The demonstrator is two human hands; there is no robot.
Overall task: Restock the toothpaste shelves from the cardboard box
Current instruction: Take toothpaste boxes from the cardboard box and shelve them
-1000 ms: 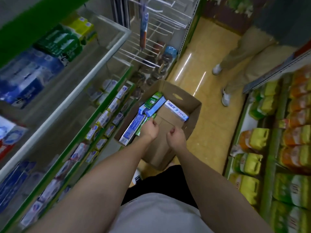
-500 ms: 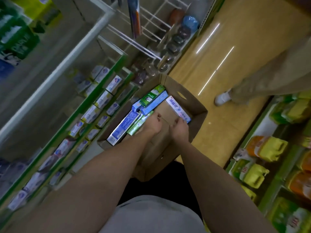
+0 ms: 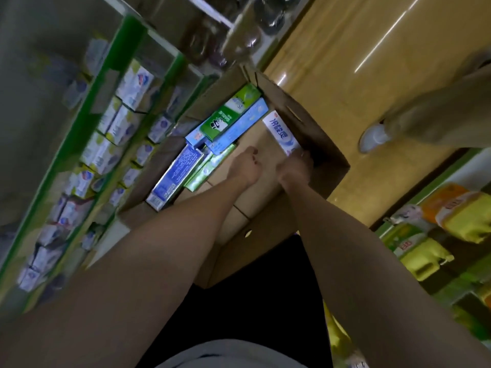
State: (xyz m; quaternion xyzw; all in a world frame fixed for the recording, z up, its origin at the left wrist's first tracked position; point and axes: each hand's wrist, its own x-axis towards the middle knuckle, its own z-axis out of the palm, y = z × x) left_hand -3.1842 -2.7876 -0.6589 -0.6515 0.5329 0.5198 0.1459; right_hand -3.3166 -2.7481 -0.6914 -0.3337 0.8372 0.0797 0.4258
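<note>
An open cardboard box (image 3: 255, 251) stands on the floor in front of me. Inside lie a green toothpaste box (image 3: 230, 112), a light blue one (image 3: 240, 128), a dark blue one (image 3: 177, 176) and a white one (image 3: 280, 134) along the right wall. My right hand (image 3: 293, 167) is down inside the box, its fingers pinching the near end of the white toothpaste box. My left hand (image 3: 245, 167) hovers over the box's bare bottom beside the green and blue boxes, fingers curled; blur hides whether it holds anything. The toothpaste shelves (image 3: 106, 152) run along the left.
Another person's shoe (image 3: 372, 138) and trouser leg stand on the yellow floor to the right of the box. Shelves with yellow and orange packs (image 3: 462, 216) line the right side. Wire racks with dark items sit beyond the box.
I have leaned lower and closer to the box. Both hands went deeper into it, the right one reaching the near end of the white toothpaste box. The other person stepped right.
</note>
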